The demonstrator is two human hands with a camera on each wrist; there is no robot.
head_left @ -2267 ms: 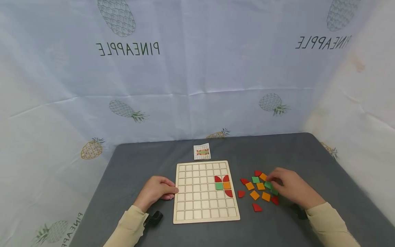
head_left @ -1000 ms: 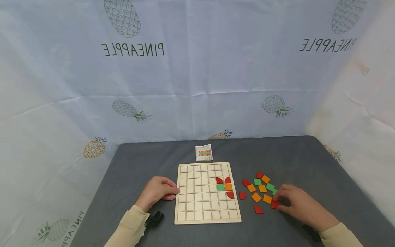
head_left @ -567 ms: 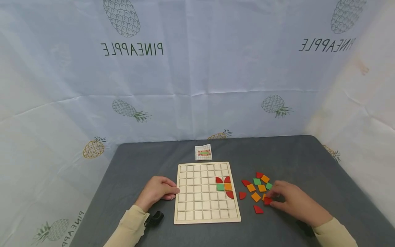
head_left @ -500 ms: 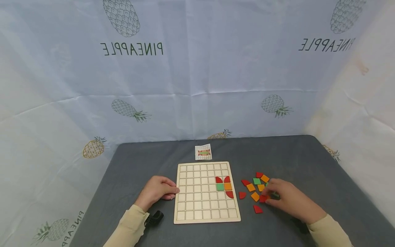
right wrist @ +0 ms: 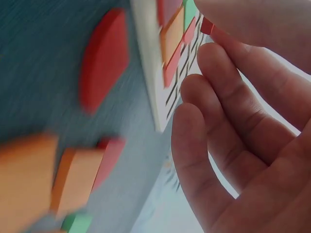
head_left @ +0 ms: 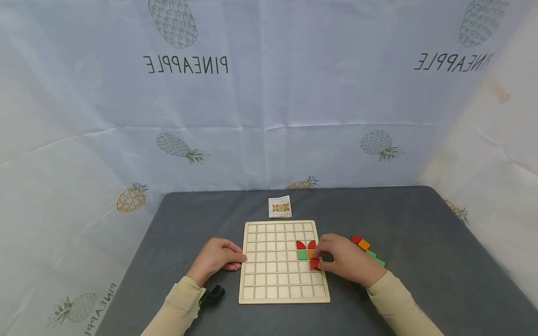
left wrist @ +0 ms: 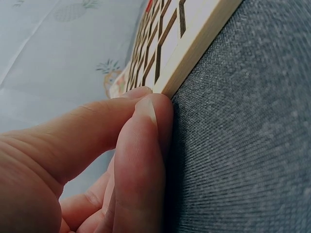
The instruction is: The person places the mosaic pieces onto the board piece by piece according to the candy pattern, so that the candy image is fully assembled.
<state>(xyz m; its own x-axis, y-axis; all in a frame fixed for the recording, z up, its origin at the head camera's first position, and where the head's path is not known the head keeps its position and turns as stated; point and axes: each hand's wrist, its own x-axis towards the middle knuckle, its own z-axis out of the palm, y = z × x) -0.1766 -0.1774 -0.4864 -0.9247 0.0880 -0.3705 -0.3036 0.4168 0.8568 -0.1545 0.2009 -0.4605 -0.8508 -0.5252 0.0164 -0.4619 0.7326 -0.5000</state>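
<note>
A wooden grid board (head_left: pixel 271 280) lies on the dark cloth. At its left edge my left hand (head_left: pixel 218 255) pinches the rim between thumb and fingers; the wrist view shows the fingertips on the board's edge (left wrist: pixel 192 48). Over the board's right side, my right hand (head_left: pixel 346 259) pinches a small red tile (right wrist: pixel 207 25) between thumb and index finger, its other fingers loosely bent. Close by, the board holds a green square (head_left: pixel 302 255), a partly covered orange square (head_left: pixel 311 254) and several red quarter-circle tiles (head_left: pixel 300 245).
Behind the board lies a printed pattern card (head_left: pixel 279 206). Loose tiles are spread to the right, mostly hidden by my right hand: an orange square (head_left: pixel 364 244), a green one (head_left: pixel 380 262) and a red quarter-circle (right wrist: pixel 106 58) beside the board. A patterned white curtain (head_left: pixel 269 93) surrounds the table.
My right hand took a red tile from the near right of the loose pile and has moved left with it to the board's right side. My left hand stays at the left edge.
</note>
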